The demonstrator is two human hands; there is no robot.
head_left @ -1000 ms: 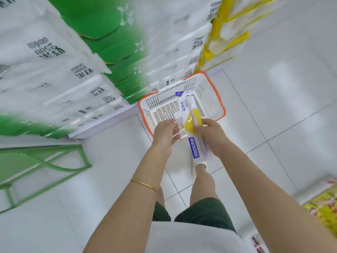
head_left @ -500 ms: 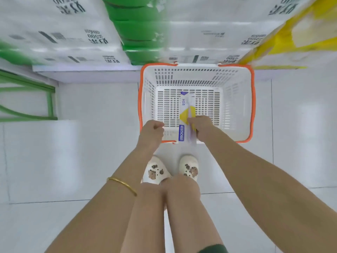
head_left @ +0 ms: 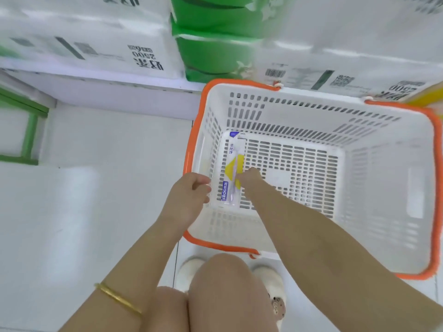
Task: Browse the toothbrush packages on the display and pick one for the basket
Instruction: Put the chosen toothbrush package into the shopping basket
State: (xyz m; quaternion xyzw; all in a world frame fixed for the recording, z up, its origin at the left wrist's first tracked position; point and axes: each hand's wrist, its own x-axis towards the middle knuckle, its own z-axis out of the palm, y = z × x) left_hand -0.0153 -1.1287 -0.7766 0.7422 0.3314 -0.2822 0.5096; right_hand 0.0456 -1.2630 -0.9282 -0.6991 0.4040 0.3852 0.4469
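Fingers of the right hand [head_left: 249, 179] clamped a flat blue-yellow toothbrush package [head_left: 233, 161] inside the slotted white plastic basket [head_left: 311, 111]; the left hand [head_left: 189, 197] fingers curled loosely, empty.

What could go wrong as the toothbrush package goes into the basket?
1. The right hand pinches the toothbrush package by one edge, so it may twist on release.
2. The package lies close to the left wall of the basket and could end up leaning.
3. The left hand is at the basket's rim and might nudge it.
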